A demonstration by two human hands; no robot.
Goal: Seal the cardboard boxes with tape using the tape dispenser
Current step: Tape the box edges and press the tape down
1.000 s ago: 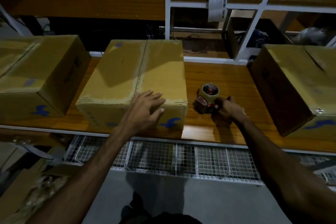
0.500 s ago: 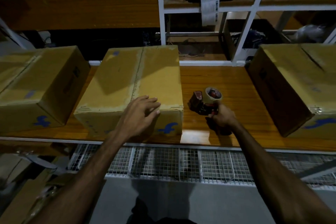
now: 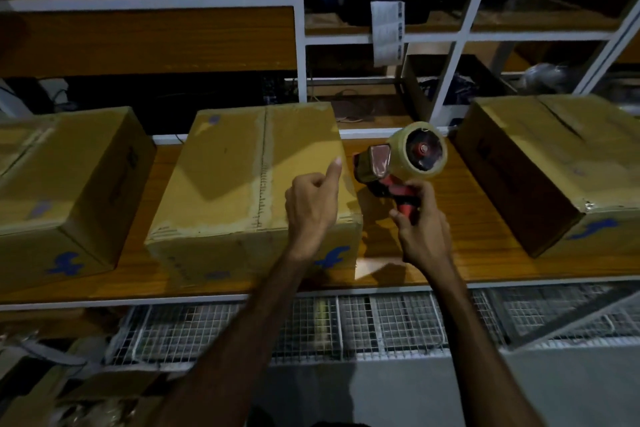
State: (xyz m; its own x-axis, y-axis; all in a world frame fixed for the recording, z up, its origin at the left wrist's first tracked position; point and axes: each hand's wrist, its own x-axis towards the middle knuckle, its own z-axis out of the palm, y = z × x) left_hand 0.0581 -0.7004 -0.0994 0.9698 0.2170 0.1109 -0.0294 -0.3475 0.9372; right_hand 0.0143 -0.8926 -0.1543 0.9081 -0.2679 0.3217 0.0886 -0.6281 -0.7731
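Three cardboard boxes stand on a wooden shelf [image 3: 415,163]: a left box [image 3: 69,184], a middle box [image 3: 242,177] with tape along its centre seam, and a right box [image 3: 554,163]. My right hand [image 3: 420,229] grips the red handle of the tape dispenser [image 3: 401,163] and holds it raised above the shelf between the middle and right boxes, its clear tape roll on top. My left hand [image 3: 313,208] hovers over the middle box's right near corner, fingers curled, thumb pointing up toward the dispenser, holding nothing.
White rack posts [image 3: 299,45] and upper shelves with dark clutter rise behind the boxes. A paper label [image 3: 388,31] hangs from a crossbar. A wire mesh tray [image 3: 346,326] lies below the shelf's front edge, and loose cardboard [image 3: 69,392] sits at the lower left.
My right hand has lifted the tape dispenser off the shelf and raised it. My left hand has come off the middle box's top, curled its fingers and moved toward the dispenser.
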